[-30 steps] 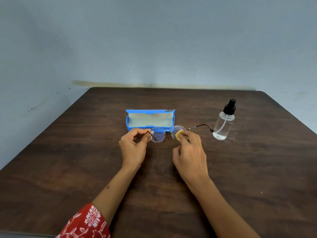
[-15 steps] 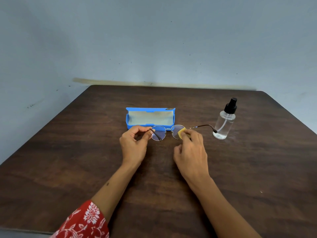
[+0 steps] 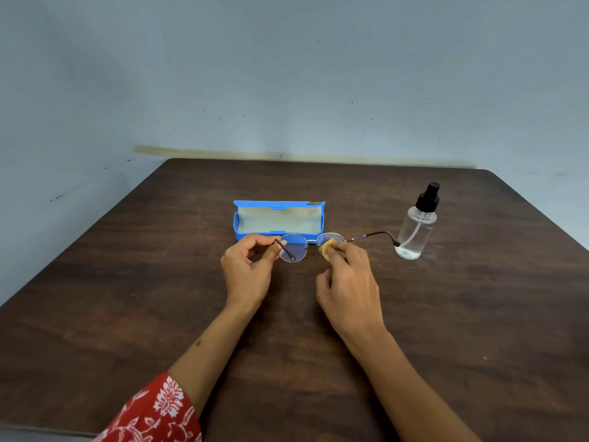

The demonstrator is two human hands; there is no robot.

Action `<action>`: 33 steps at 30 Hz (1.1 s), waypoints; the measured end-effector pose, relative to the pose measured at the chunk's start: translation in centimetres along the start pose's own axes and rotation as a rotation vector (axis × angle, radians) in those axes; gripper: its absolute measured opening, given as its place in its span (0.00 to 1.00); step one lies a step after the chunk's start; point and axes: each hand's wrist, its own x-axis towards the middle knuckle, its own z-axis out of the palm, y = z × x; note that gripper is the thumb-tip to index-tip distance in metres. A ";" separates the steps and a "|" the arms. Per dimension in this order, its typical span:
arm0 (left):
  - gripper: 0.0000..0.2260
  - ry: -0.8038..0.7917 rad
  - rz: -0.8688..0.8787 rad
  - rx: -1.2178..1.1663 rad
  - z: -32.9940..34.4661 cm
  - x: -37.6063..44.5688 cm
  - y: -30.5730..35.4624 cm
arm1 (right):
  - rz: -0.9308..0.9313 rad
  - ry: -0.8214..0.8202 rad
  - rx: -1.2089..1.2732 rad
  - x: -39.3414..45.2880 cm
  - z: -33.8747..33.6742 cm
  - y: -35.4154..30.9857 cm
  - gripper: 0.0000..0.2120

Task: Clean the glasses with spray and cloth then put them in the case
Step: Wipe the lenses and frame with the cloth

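Thin-rimmed round glasses point(image 3: 294, 252) are held just in front of the open blue case point(image 3: 279, 207). My left hand point(image 3: 247, 272) pinches the frame's left end at the hinge, where the temple is folded across the lens. My right hand point(image 3: 349, 282) pinches a small yellow cloth point(image 3: 327, 248) against the right lens, most of the cloth hidden under my fingers. The right temple sticks out toward the clear spray bottle point(image 3: 416, 228) with a black pump top, its tip close to the bottle's base. The case shows a pale lining and holds nothing.
All of this sits on a dark wooden table point(image 3: 127, 298) pushed against a grey-blue wall. The bottle stands upright to the right of the case.
The hands and glasses have stayed in nearly the same place. The yellow cloth has shifted slightly on the right lens.
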 end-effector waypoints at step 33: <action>0.06 -0.002 -0.007 -0.036 -0.1 0.0 0.0 | -0.008 -0.001 0.018 -0.1 0.0 0.0 0.18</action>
